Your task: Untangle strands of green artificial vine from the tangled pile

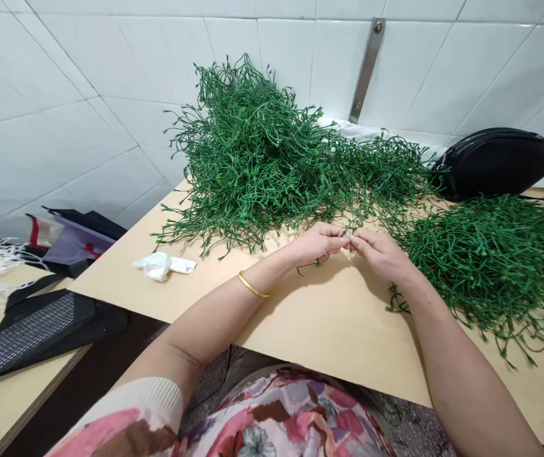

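My left hand (322,244) and my right hand (379,252) meet fingertip to fingertip over the table, both closed in a pinch. Between them they grip a thin green artificial stem (320,261), whose ends poke out above the fingers and below my left palm. The exact spot where the fingertips hold it is hidden. Just beyond my hands rises a large tangled pile of green artificial stems (257,146) with small budded tips. A second heap of green artificial stems (485,260) lies to the right of my right forearm.
Crumpled white tissue (157,265) lies on the light wooden table (272,317) at left. A black bag (500,162) stands at the back right, near the tiled wall (167,57) with its metal bracket (367,70). Left, a lower surface holds a black mesh-patterned bag (33,336) and white strands (0,266).
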The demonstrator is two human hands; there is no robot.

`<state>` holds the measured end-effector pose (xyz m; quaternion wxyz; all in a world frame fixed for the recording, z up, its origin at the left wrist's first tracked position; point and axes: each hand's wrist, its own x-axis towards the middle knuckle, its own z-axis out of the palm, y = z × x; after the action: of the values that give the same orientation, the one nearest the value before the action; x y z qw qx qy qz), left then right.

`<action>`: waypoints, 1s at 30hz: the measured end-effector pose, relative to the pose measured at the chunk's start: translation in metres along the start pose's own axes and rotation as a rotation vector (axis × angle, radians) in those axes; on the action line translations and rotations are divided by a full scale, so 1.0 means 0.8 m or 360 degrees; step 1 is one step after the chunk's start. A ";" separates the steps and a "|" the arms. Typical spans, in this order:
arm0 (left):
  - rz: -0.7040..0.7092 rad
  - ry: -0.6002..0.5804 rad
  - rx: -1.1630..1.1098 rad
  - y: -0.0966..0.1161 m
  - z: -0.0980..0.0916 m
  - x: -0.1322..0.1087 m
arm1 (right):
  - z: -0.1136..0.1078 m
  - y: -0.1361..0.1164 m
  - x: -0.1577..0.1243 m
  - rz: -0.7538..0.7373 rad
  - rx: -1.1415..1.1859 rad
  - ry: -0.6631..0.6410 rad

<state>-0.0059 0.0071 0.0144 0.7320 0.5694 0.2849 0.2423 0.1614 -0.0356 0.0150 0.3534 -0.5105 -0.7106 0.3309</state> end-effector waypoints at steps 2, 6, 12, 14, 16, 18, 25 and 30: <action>0.0034 -0.0099 -0.0208 0.004 0.004 -0.001 | 0.003 -0.007 -0.001 0.0033 0.0408 0.0004; 0.0058 -0.0267 -0.0668 0.015 0.020 -0.013 | 0.007 -0.030 -0.010 0.0027 0.0980 0.0108; -0.0036 -0.0497 -0.0797 0.019 0.034 -0.032 | 0.012 -0.045 -0.025 -0.0002 0.1043 0.0107; -0.0005 -0.0477 -0.0815 0.017 0.032 -0.029 | 0.012 -0.042 -0.023 -0.0012 0.1045 0.0133; 0.0019 -0.0320 -0.0791 0.013 0.025 -0.021 | 0.010 -0.035 -0.016 -0.0004 0.0966 0.0186; 0.0041 -0.0102 -0.0683 0.008 0.016 -0.010 | 0.006 -0.026 -0.008 -0.0002 0.0664 0.0215; 0.0122 0.0238 -0.0323 -0.007 0.010 0.000 | 0.005 -0.002 0.000 -0.0077 -0.0228 0.0292; 0.0122 0.0393 -0.0203 -0.012 0.018 0.000 | 0.012 0.002 -0.001 -0.0101 -0.0307 0.0281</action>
<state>0.0043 -0.0051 0.0082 0.7164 0.4980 0.3347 0.3560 0.1546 -0.0373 0.0088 0.3742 -0.5465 -0.7211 0.2036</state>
